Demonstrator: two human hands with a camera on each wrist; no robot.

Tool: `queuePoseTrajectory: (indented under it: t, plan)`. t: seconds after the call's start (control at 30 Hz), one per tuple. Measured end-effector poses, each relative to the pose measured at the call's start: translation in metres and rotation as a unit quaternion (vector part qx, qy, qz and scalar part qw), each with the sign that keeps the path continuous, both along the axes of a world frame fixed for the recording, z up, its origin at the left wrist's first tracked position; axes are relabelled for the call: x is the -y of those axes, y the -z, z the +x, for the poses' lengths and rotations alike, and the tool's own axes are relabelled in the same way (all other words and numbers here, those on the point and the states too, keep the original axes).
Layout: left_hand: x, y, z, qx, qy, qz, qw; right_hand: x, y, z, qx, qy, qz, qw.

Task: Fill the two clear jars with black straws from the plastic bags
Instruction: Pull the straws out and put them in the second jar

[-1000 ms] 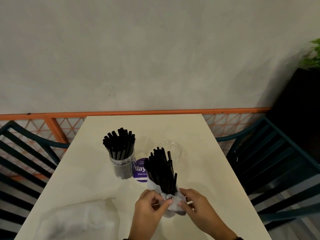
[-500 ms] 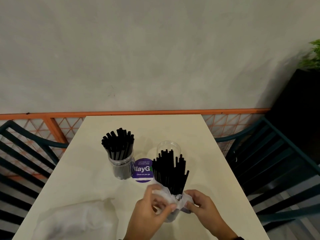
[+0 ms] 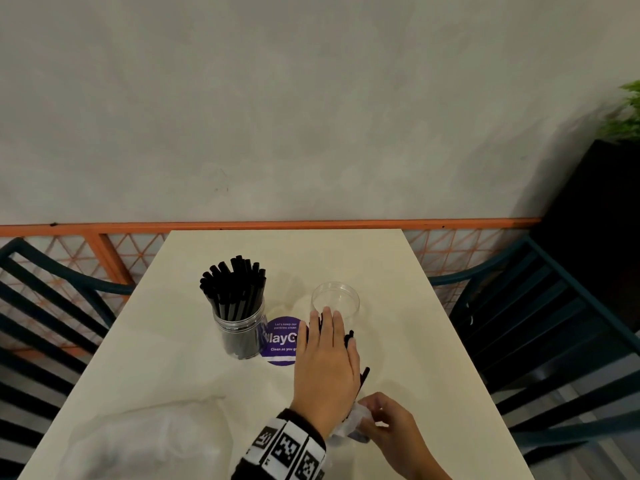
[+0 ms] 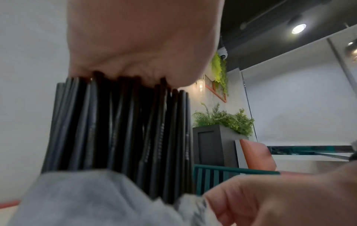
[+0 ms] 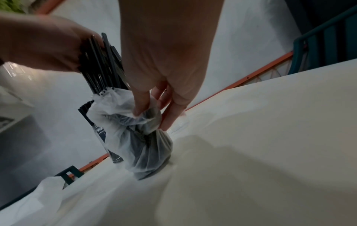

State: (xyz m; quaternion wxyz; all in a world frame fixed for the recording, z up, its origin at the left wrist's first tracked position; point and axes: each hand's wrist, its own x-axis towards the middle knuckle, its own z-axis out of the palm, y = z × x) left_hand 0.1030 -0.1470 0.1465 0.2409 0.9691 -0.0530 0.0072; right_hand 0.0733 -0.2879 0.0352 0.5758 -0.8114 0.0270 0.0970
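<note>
A bundle of black straws [image 3: 363, 375] stands upright in a crumpled clear plastic bag [image 3: 353, 422] near the table's front edge. My left hand [image 3: 325, 368] lies flat over the straw tops with its fingers straight, and in the left wrist view its palm [image 4: 142, 45] presses on the straws [image 4: 119, 130]. My right hand [image 3: 384, 419] pinches the bag low down, with fingertips [image 5: 142, 110] gripping the bag [image 5: 139, 145]. Just behind the hands stands an empty clear jar [image 3: 335, 299]. To its left a second jar [image 3: 239, 330] is packed with black straws.
An empty plastic bag [image 3: 145, 441] lies crumpled at the front left of the cream table [image 3: 277, 258]. A round purple sticker [image 3: 280, 341] sits between the jars. Dark teal chairs [image 3: 540, 327] flank the table, with an orange rail [image 3: 277, 225] and a grey wall behind.
My left hand has let go of the bag and moved up onto the tops of the straws, fingers flat. The right hand still holds the bag, now pulled lower on the bundle.
</note>
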Motion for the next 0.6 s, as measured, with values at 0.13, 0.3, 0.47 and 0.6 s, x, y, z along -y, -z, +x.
queuePoseTrajectory:
  t: [0.13, 0.3, 0.47, 0.6]
  plan:
    - [-0.002, -0.007, -0.004, 0.073, 0.037, 0.03, 0.996, 0.0, 0.003, 0.001, 0.014, -0.011, -0.015, 1.0]
    - [0.002, 0.001, -0.004, 0.04, 0.022, 0.118, 0.992, -0.002, 0.005, 0.003, 0.026, -0.034, -0.039, 0.998]
    - [0.013, 0.003, -0.009, 0.034, 0.038, 0.118, 0.992, 0.0, 0.005, 0.002, 0.005, -0.033, -0.036, 0.999]
    - [0.001, 0.008, 0.003, 0.063, -0.014, 0.142, 0.988, -0.002, 0.005, 0.001, 0.006, -0.04, -0.052, 0.998]
